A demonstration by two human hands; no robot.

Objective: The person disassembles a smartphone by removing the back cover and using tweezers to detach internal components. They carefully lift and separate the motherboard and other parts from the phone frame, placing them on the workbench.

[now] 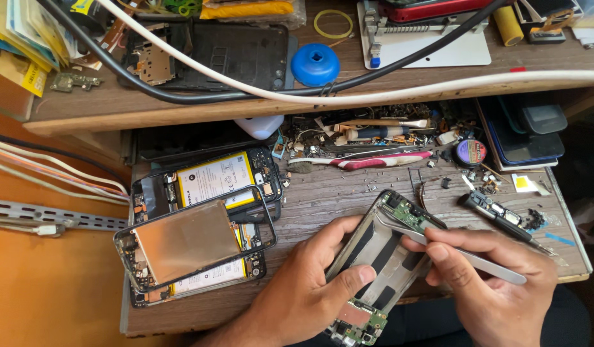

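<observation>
Left hand [310, 283] grips the opened phone frame [380, 257] w/ thumb across its middle, tilted off the tabletop [335, 186] edge toward the person, prob. to steady it and face the board upward. Right hand [496, 283] pinches metal tweezers [451, 250], tips at the green circuit board [409, 215] near the frame's top end. Stack of gutted phones [194, 238] sits just left, apart from the work; screwdriver [502, 222] lies near on the right.

Colours at the bench
Silver tweezers [483, 262]; green board [412, 216] in grey-black frame [380, 257]; yellow-white battery [215, 178]; blue cap [315, 65]; pink toothbrush [367, 162]; brown wood-grain table [335, 193]; white cable [438, 87].
</observation>
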